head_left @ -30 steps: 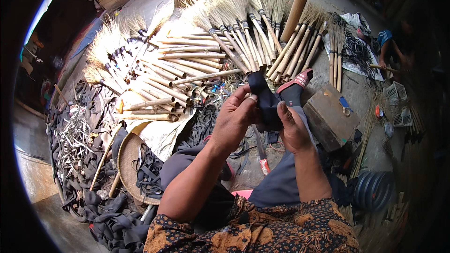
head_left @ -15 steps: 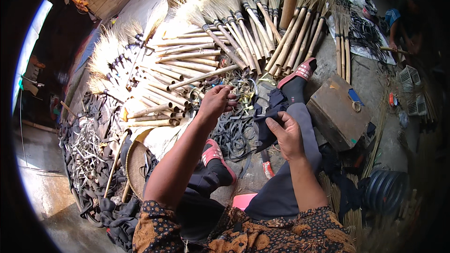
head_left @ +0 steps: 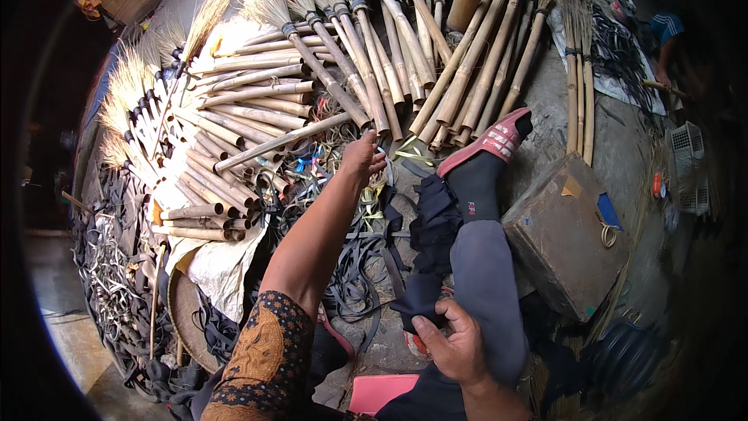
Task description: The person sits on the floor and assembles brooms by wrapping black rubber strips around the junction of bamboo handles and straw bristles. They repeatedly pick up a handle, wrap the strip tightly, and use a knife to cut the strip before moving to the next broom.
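Black rubber piece (head_left: 425, 296) now in right hand (head_left: 456, 343) alone; left hand (head_left: 362, 157) at broom handles (head_left: 351, 101).

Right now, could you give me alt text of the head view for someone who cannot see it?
A seated person's left hand reaches to bamboo-handled brooms fanned across the ground, while the right hand grips a black rubber strip lying beside the outstretched leg.

The left hand (head_left: 362, 157) is stretched far forward to the bamboo broom handles (head_left: 343, 101), fingertips touching one stick. A black rubber strip (head_left: 427, 265) is pinched by the right hand (head_left: 453, 343), near, beside the grey-trousered leg (head_left: 487, 281)
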### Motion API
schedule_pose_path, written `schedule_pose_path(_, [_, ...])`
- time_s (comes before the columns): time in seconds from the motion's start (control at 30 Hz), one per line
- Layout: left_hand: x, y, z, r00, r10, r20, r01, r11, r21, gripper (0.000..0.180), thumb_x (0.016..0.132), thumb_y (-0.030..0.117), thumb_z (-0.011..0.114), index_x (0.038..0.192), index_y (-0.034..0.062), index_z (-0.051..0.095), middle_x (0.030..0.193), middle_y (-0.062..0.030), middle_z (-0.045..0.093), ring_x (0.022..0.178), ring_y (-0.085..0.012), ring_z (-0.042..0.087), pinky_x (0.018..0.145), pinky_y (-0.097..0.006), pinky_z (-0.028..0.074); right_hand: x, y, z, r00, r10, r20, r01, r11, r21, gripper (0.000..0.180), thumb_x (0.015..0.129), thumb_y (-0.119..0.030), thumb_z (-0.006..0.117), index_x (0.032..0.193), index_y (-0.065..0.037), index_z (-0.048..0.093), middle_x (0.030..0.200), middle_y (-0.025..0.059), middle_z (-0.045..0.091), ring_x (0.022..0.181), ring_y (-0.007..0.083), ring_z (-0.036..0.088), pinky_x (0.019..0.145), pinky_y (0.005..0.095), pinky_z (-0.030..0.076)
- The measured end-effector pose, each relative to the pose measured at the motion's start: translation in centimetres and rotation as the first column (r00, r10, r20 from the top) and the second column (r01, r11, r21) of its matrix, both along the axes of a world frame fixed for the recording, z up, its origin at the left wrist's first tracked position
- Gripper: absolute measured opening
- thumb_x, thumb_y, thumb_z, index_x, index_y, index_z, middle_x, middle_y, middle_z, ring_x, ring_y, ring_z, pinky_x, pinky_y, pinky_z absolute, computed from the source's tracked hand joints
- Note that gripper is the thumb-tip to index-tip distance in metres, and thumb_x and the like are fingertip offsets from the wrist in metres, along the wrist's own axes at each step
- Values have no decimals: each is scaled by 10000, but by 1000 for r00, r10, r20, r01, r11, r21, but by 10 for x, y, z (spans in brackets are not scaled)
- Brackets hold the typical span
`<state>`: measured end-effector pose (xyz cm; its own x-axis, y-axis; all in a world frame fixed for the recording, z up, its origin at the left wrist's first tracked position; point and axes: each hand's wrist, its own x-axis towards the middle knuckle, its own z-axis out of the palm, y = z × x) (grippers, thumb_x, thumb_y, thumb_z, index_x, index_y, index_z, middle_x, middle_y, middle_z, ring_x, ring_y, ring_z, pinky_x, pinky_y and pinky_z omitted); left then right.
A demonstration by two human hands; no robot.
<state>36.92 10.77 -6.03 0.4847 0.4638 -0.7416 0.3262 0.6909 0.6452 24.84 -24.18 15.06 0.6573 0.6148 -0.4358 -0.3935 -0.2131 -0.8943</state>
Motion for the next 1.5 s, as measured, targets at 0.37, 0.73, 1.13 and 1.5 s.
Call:
schedule_pose_path(0.37, [43,49,44,1000,10,22,-13,991,135,283,1004,398,715,1064,124,678,810,35,528,652,-129,366,694,-340,465,0,-5,-12,982,-110,-155,117,993,34,141,1020,-142,706,1078,-31,642,866,-23,631,758,19,560,627,204,463])
schedule_pose_path(0.73, [-131,-306,314,649,-518,557,678,725,-116,524,1042,524,612,1096,8,684,868,10,612,755,-100,619,738,-282,565,33,5,-54,542,-104,-834,831,218,512,293,1011,-224,683,1278,-106,650,1257,23,686,1059,144,670,933,325,548])
schedule_pose_path(1.13, [-169,-271,302,191,-632,-751,140,-739,658,1238,709,508,898,1664,170,187,1696,-132,267,1580,-341,249,1273,-600,184,-44,-214,69,441,-676,-590,871,165,462,248,934,-316,773,1048,-104,716,1051,70,739,983,240,706,943,428,580])
schedule_pose_path(1.5, [-136,-223,266,378,-755,-536,1,-579,815,431,792,140,660,1201,42,564,1157,-146,619,1157,-334,613,1048,-428,481,-93,-168,108,650,-667,-364,743,457,490,289,997,-348,681,1197,-141,679,1133,23,677,1098,196,651,977,377,517])
